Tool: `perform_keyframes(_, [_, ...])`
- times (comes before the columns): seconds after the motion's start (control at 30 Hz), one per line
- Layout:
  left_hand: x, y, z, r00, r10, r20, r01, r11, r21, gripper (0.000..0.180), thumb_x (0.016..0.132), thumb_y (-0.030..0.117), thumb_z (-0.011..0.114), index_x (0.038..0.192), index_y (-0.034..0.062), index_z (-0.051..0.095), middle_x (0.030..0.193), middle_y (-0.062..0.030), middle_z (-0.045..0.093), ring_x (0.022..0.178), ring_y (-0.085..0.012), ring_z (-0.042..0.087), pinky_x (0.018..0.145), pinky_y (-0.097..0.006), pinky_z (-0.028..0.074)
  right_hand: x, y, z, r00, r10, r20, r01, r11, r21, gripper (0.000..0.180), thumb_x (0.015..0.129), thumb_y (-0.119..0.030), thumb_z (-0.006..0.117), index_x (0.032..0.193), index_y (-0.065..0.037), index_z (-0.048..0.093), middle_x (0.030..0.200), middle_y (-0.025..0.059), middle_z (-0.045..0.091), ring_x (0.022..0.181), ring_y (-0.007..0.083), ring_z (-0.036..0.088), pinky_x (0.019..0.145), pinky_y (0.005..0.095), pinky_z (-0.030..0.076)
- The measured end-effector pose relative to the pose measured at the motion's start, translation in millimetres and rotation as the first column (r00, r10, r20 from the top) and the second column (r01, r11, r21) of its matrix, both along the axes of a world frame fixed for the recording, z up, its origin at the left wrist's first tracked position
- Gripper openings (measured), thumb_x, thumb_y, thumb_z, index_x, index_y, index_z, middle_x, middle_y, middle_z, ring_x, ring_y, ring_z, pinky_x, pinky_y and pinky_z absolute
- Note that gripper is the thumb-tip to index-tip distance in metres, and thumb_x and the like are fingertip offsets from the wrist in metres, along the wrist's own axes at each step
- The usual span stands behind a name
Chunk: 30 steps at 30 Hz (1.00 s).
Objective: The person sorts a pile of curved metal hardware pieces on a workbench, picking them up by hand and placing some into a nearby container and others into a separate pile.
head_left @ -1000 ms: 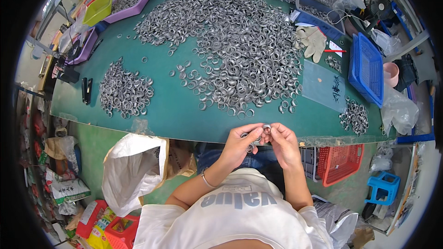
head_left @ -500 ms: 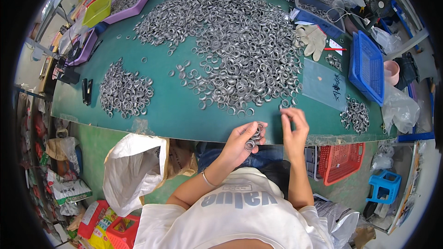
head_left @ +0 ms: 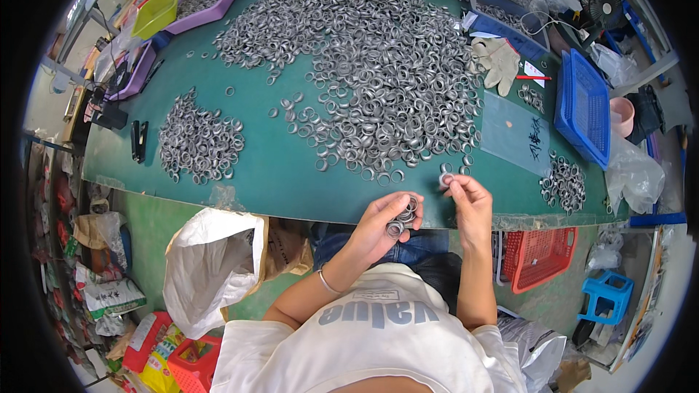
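Note:
Several grey metal rings (head_left: pixel 395 228) lie in my left hand (head_left: pixel 380 223), its fingers curled around them at the table's near edge. To its right, my right hand (head_left: pixel 470 199) pinches a single metal ring (head_left: pixel 446 180) between thumb and fingertips, just above the green tabletop. A broad heap of metal rings (head_left: pixel 393 80) spreads over the middle and far part of the table, its near fringe close to my right fingertips. Smaller piles sit apart: a left pile (head_left: pixel 200 138) and a right pile (head_left: pixel 563 183).
On the right are a blue basket (head_left: pixel 582 109), a work glove (head_left: pixel 496 62) and a clear plastic bag (head_left: pixel 515 133). A black stapler (head_left: pixel 139 140) lies at the left. Below the table edge stand a white sack (head_left: pixel 215 269) and a red basket (head_left: pixel 539 256).
My right hand has closed in a pinch and now holds a ring raised at the table's near side. My left hand keeps its rings in nearly the same place.

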State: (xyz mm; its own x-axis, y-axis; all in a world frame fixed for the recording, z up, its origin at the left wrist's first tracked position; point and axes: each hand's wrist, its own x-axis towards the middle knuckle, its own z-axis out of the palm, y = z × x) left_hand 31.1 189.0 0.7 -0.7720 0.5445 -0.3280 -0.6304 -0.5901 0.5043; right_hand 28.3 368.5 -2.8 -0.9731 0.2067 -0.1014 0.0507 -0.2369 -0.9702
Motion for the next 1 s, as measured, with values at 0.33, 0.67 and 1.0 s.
perform_keyframes(0.33, [0, 0, -4, 1.000, -0.010, -0.009, 0.010, 0.997, -0.081, 0.028, 0.090, 0.017, 0.055, 0.113, 0.0019, 0.056, 0.091, -0.0070, 0.062, 0.073, -0.0134, 0.059, 0.049, -0.020, 0.043, 21, -20, 19, 0.985, 0.166, -0.040, -0.168, 0.984, -0.066, 0.012, 0.086, -0.008, 0.062, 0.092, 0.002, 0.064, 0.090, 0.0078, 0.064, 0.081, 0.0128, 0.058, 0.077, 0.0262, 0.045])
perform_keyframes(0.67, [1, 0, -6, 1.000, 0.030, -0.009, -0.030, 0.999, -0.026, 0.033, 0.089, 0.018, 0.058, 0.118, 0.0013, 0.055, 0.096, -0.0081, 0.063, 0.077, -0.0118, 0.060, 0.052, -0.020, 0.044, 21, -26, 31, 0.882, 0.285, -0.376, 0.116, 0.641, 0.758, 0.019, 0.067, 0.002, 0.068, 0.086, -0.002, 0.068, 0.088, 0.0093, 0.062, 0.082, 0.0253, 0.056, 0.073, 0.0347, 0.042])
perform_keyframes(1.0, [2, -2, -8, 0.999, -0.009, 0.046, 0.004, 0.996, 0.090, 0.032, 0.088, 0.015, 0.059, 0.118, 0.0036, 0.054, 0.108, -0.0132, 0.060, 0.082, -0.0168, 0.060, 0.052, -0.020, 0.045, -21, 6, -11, 0.961, 0.049, -0.271, 0.258, 0.191, 0.947, 0.022, 0.067, -0.010, 0.072, 0.086, -0.003, 0.066, 0.092, 0.0054, 0.058, 0.090, 0.0256, 0.050, 0.074, 0.0368, 0.035])
